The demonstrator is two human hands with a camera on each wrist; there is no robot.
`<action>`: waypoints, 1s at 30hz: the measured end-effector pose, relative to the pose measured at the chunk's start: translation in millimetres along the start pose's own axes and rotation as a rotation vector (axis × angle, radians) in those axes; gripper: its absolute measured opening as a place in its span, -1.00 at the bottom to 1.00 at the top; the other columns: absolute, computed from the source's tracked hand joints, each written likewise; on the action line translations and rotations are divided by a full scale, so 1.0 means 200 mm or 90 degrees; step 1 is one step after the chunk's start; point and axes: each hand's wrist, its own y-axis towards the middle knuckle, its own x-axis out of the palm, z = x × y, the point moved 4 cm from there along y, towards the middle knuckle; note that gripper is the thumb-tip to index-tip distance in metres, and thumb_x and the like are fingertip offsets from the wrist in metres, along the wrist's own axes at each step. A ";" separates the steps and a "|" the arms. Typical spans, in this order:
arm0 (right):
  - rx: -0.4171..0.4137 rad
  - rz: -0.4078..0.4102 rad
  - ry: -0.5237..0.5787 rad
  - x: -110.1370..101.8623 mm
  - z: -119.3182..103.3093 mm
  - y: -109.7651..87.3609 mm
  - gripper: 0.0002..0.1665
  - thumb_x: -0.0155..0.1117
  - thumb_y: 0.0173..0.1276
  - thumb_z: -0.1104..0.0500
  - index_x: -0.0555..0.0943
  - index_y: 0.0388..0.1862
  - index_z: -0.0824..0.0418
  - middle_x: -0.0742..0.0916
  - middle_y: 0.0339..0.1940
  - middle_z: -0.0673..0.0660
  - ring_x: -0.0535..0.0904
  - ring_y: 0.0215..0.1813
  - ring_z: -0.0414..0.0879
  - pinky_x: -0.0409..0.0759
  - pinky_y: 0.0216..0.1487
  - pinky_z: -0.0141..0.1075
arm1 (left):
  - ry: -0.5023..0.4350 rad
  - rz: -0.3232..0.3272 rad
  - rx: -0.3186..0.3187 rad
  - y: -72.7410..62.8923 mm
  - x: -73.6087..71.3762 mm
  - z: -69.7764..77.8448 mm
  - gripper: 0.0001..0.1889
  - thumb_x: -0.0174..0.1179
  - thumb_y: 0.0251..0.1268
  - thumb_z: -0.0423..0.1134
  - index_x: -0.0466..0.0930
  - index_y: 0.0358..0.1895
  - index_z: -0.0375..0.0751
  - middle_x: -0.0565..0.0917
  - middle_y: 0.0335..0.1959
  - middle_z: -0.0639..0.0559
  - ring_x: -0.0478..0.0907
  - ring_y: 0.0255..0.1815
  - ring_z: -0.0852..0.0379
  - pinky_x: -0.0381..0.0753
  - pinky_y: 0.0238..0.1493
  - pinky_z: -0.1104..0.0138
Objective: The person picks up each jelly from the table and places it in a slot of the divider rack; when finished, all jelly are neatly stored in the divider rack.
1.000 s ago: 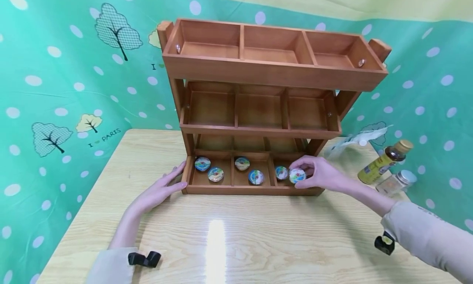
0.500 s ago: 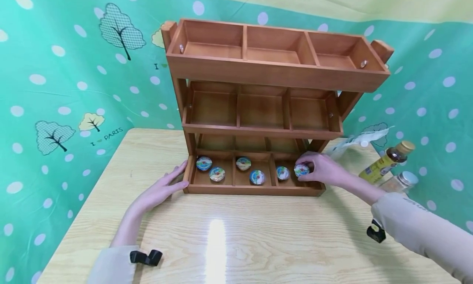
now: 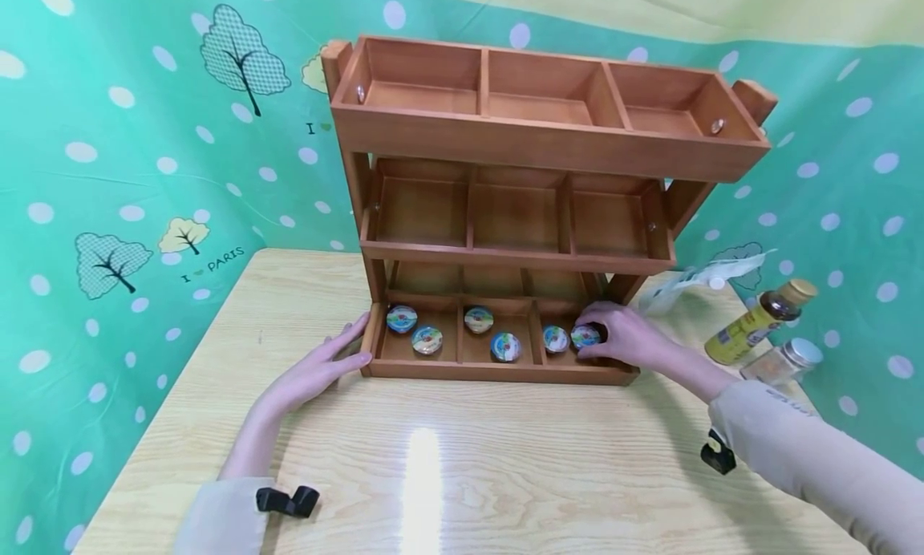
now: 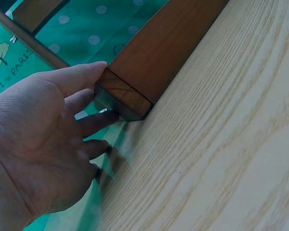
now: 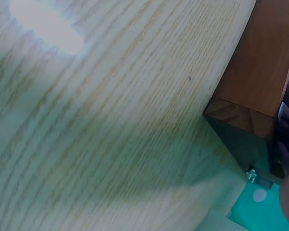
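A brown wooden three-tier rack [image 3: 549, 146] stands on the table. In the right compartment of its bottom tray [image 3: 498, 373], my right hand [image 3: 626, 336] pinches a small jelly cup [image 3: 584, 336] with a blue printed lid, beside another jelly cup [image 3: 555, 339]. The left compartment holds a blue-lidded cup [image 3: 401, 319] and a yellowish one [image 3: 427, 341]; the middle has a yellowish cup [image 3: 479, 320] and a blue-and-white one [image 3: 506, 347]. Fingertips of my left hand [image 3: 310, 372] touch the tray's left end, also seen in the left wrist view. The right wrist view mostly hides the right hand.
Right of the rack are a bottle with a gold cap [image 3: 758, 322], a clear jar with a grey lid [image 3: 782, 361] and a translucent plastic thing [image 3: 693, 282]. A patterned green cloth [image 3: 144, 178] hangs behind the wooden table [image 3: 346, 451].
My right hand has lowered the jelly cup into the right compartment, first moving it rightward and back, then slightly left beside the other cup. My left hand stays at the tray's end.
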 end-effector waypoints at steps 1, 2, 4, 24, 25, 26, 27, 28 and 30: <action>-0.004 0.005 -0.002 0.00 0.00 0.00 -0.50 0.71 0.02 -0.03 0.78 -0.11 0.17 0.80 -0.09 0.14 0.71 -0.04 0.03 0.71 -0.01 -0.03 | 0.001 0.002 -0.001 0.00 0.00 0.00 -0.23 0.07 0.57 0.12 -0.13 0.69 0.34 -0.14 0.75 -0.07 -0.41 0.72 -0.40 -0.48 0.57 -0.42; -0.008 0.011 -0.003 0.00 0.00 0.00 -0.50 0.72 0.01 -0.03 0.78 -0.11 0.17 0.80 -0.09 0.14 0.71 -0.03 0.04 0.71 0.00 -0.03 | 0.001 0.002 -0.001 0.00 0.00 0.00 -0.23 0.06 0.57 0.12 -0.13 0.69 0.34 -0.14 0.75 -0.08 -0.42 0.72 -0.40 -0.48 0.57 -0.42; -0.015 0.019 -0.003 0.00 0.00 -0.01 -0.49 0.72 0.00 -0.03 0.79 -0.11 0.18 0.80 -0.09 0.15 0.70 -0.01 0.06 0.71 0.02 -0.01 | 0.002 0.003 0.001 0.00 0.00 0.00 -0.23 0.06 0.58 0.12 -0.13 0.69 0.33 -0.15 0.75 -0.08 -0.42 0.72 -0.40 -0.49 0.57 -0.42; 0.001 0.094 0.021 -0.10 0.00 -0.11 -0.56 0.59 0.19 0.16 0.76 0.03 0.30 0.81 0.00 0.24 0.72 0.09 0.22 0.70 0.08 0.15 | 0.117 0.042 0.020 0.05 -0.05 0.02 -0.29 -0.07 0.64 0.15 -0.03 0.69 0.07 0.07 0.70 -0.14 -0.01 0.69 -0.38 0.01 0.61 -0.33; -0.001 0.099 0.013 -0.11 0.00 -0.13 -0.58 0.58 0.21 0.16 0.76 0.03 0.28 0.82 -0.01 0.23 0.73 0.08 0.21 0.71 0.06 0.14 | 0.135 0.053 0.030 0.05 -0.07 0.03 -0.31 -0.07 0.66 0.12 0.02 0.68 -0.03 0.14 0.68 -0.18 0.07 0.67 -0.37 0.09 0.60 -0.29; -0.004 0.107 0.004 -0.12 0.00 -0.14 -0.60 0.57 0.22 0.16 0.76 0.02 0.26 0.82 -0.01 0.22 0.73 0.07 0.20 0.71 0.04 0.14 | 0.155 0.066 0.041 0.04 -0.09 0.04 -0.32 -0.08 0.67 0.09 0.07 0.66 -0.12 0.20 0.65 -0.22 0.12 0.65 -0.36 0.13 0.60 -0.26; -0.003 0.112 -0.004 -0.13 0.00 -0.16 -0.61 0.57 0.22 0.16 0.76 0.02 0.25 0.82 -0.02 0.21 0.73 0.07 0.20 0.72 0.03 0.14 | 0.169 0.078 0.049 0.03 -0.11 0.05 -0.34 -0.08 0.67 0.07 0.11 0.64 -0.18 0.25 0.62 -0.25 0.17 0.63 -0.36 0.18 0.59 -0.24; -0.005 0.119 -0.015 -0.15 0.00 -0.18 -0.62 0.56 0.22 0.17 0.76 0.01 0.25 0.82 -0.02 0.22 0.73 0.07 0.21 0.72 0.03 0.15 | 0.178 0.088 0.057 0.03 -0.13 0.06 -0.34 -0.07 0.67 0.05 0.15 0.62 -0.23 0.30 0.60 -0.27 0.20 0.61 -0.36 0.21 0.58 -0.23; -0.013 0.131 -0.044 -0.19 0.00 -0.22 -0.62 0.57 0.20 0.18 0.76 0.00 0.24 0.81 -0.03 0.22 0.72 0.08 0.21 0.71 0.03 0.16 | 0.198 0.101 0.065 0.01 -0.17 0.08 -0.36 -0.05 0.67 0.04 0.21 0.60 -0.27 0.37 0.55 -0.30 0.29 0.57 -0.36 0.29 0.54 -0.24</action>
